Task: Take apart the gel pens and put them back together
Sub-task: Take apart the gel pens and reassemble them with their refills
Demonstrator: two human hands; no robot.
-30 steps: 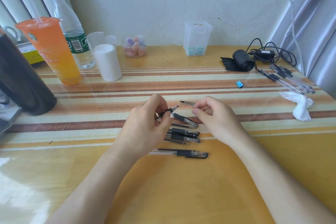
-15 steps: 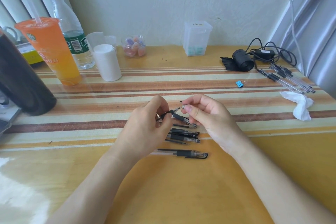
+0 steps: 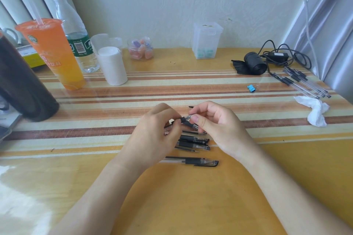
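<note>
Striped wooden table [image 3: 191, 206] against white textured wall [image 3: 162, 2].

No legible text anywhere.

One gel pen [image 3: 186, 118], black grip and clear tip section, is held tilted above the table's middle. Just nearer lies a cluster of pens and parts [image 3: 193, 142], roughly left-right, with one capped pen [image 3: 198, 162] nearest. More clear-barrelled pens [image 3: 303, 85] lie bundled far right

pen barrel [image 3: 186, 118] mostly hidden by fingers; dark flask [image 3: 23, 86] cut off left
</note>
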